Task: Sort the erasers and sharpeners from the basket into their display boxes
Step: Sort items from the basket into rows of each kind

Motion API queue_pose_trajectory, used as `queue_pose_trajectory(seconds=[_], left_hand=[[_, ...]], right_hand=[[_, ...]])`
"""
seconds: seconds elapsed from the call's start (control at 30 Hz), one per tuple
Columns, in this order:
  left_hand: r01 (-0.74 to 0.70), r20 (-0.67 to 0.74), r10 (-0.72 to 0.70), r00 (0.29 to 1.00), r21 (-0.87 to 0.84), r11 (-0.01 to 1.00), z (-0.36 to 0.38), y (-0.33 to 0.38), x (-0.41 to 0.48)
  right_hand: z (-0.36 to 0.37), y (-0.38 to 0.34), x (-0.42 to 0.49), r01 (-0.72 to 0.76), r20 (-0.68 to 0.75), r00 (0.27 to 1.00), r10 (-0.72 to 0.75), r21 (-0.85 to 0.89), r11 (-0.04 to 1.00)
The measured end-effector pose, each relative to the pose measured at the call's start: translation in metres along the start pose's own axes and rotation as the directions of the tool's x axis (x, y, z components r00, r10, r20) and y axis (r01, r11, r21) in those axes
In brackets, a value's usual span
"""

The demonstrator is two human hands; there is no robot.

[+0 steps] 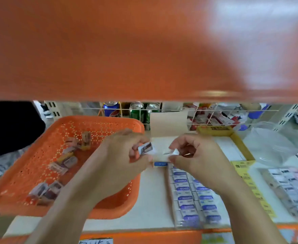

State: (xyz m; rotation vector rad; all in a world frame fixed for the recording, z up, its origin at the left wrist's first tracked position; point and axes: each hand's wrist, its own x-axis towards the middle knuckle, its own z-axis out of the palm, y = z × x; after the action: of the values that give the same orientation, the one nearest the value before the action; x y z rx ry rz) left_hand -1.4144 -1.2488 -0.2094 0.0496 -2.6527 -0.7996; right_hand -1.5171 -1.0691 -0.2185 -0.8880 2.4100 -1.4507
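An orange perforated basket (99, 124) sits at the left on the shelf, with several small sharpeners (69, 161) loose inside. My left hand (116, 155) reaches over the basket's right rim and pinches a small silver-and-blue sharpener (145, 147). My right hand (195, 155) pinches a small white wrapped piece (172, 153), blurred, just right of it. Both hands hover over a white display box (155, 191) whose right half holds two rows of blue-and-white erasers (192, 198). Its flap (168, 123) stands up behind.
An orange shelf (127, 50) overhangs the whole upper view. A yellow-edged box (239, 143) and a tray of packaged items (292, 189) lie at the right, with clear plastic (271, 145) behind. Drink cans (135, 110) stand behind a wire grid.
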Motion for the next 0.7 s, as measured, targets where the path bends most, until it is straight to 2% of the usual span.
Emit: queue_pose_trajectory(seconds=[0.17, 0.37, 0.47, 0.57, 0.7], left_hand=[[-0.098, 0.029, 0.098, 0.995, 0.014, 0.995, 0.045, 0.051, 0.025], [-0.122, 0.052, 0.120, 0.991, 0.030, 0.992, 0.102, 0.103, 0.054], [-0.039, 0.094, 0.041, 0.995, -0.016, 0.999, 0.136, 0.125, 0.066], [0.036, 0.107, -0.024, 0.994, -0.107, 0.994, 0.172, 0.149, 0.078], [0.023, 0.154, -0.013, 0.988, -0.061, 0.998, 0.203, 0.183, 0.085]], right_hand=[[-0.050, 0.034, -0.024, -0.058, -0.065, 0.996, 0.054, -0.048, 0.997], [-0.121, 0.074, -0.048, -0.109, -0.136, 0.986, 0.093, -0.112, 0.988], [-0.155, 0.094, -0.056, -0.125, -0.086, 0.990, 0.111, -0.187, 0.974], [-0.195, 0.111, -0.065, -0.148, -0.085, 0.987, 0.135, -0.172, 0.974], [-0.238, 0.136, -0.072, -0.173, -0.098, 0.982, 0.160, -0.145, 0.974]])
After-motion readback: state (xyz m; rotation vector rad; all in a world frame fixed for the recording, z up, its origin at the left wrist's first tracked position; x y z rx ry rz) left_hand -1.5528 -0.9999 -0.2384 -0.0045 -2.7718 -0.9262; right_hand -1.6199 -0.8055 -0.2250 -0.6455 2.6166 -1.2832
